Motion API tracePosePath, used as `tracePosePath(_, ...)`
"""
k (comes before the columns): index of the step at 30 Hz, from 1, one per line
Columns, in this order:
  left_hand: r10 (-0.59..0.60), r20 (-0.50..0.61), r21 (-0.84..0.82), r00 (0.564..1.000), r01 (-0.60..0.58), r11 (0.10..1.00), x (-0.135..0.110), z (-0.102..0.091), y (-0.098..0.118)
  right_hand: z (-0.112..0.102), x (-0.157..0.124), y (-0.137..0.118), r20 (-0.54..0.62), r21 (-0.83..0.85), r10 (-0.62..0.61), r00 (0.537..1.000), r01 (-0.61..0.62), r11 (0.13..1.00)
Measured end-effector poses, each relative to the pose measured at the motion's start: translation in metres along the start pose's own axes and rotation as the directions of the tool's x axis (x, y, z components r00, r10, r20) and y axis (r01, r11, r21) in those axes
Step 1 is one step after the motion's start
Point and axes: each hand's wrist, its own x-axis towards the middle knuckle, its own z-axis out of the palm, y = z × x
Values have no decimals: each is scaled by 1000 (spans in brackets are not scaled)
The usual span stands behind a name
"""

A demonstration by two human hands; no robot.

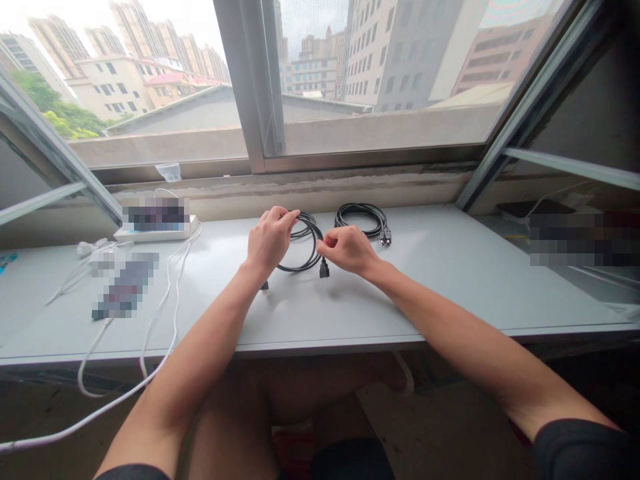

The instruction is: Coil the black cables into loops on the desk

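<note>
Between my hands a black cable (299, 269) hangs in loops just over the white table. My left hand (270, 239) is closed on the top left of the loops. At the right side of the coil, my right hand (349, 249) is closed on the cable too. A black plug end (325, 269) dangles below my right fingers, and another dark end (265, 285) shows under my left wrist. Behind my right hand lies a second coiled black cable (361, 217), with its connector ends pointing toward me.
A white power strip (156, 233) sits at the table's back left, with a blurred-out item on it. White cords (175, 293) run over the front edge. The window frame (257, 163) rises behind the table (440, 280). Metal struts (575, 167) slant at both sides.
</note>
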Motion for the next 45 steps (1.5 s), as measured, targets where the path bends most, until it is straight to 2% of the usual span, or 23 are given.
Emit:
tracePosePath(3,19,15,-23,1000,-18,1000,2,1,-6,2,-1,-1,-1,5,-2,1000,2,1000)
tracePosePath(8,-37,-4,-79,999,36,996,2,5,-11,1,-1,-3,23,-14,10,1000,-9,1000)
tracePosePath(13,-109,7,-264,994,107,959,3,11,-17,-1,1,-2,32,-4,-2,999,2,1000)
tracePosePath(15,-164,10,-381,986,156,911,5,13,-23,-1,0,-1,35,-9,-5,999,6,1000)
tracePosePath(19,-312,64,-614,948,284,737,10,9,-34,1,-1,2,78,18,-24,997,23,1000)
tracePosePath(21,-321,125,-668,939,319,672,11,6,-34,4,0,4,57,89,-63,996,58,994)
tracePosePath(23,-303,180,-695,936,339,634,10,3,-29,8,1,6,-15,232,-69,998,70,970)
tracePosePath(25,-273,226,-736,935,348,581,9,1,-20,12,4,6,-54,452,17,998,9,892)
tracePosePath(27,-224,263,-801,938,342,491,9,0,-10,15,5,4,54,681,111,992,-118,723)
tracePosePath(29,-206,263,-862,943,326,389,8,1,-2,16,6,0,194,826,105,975,-220,519)
tracePosePath(31,-250,252,-904,935,320,284,8,2,5,13,8,-4,214,902,98,972,-235,361)
tracePosePath(33,-288,319,-913,903,375,164,7,5,10,7,10,-7,140,947,175,975,-183,263)
tracePosePath(36,-229,488,-864,842,503,5,5,10,17,-4,14,-5,109,973,289,951,-161,163)
tracePosePath(41,-185,565,-823,804,533,-197,3,9,24,-12,15,-3,298,950,272,915,-312,6)
tracePosePath(43,-171,582,-808,795,542,-232,4,3,24,-10,14,-6,323,942,254,912,-335,5)
tracePosePath(45,-155,594,-799,790,555,-230,5,-4,22,-7,13,-8,327,937,248,912,-347,41)
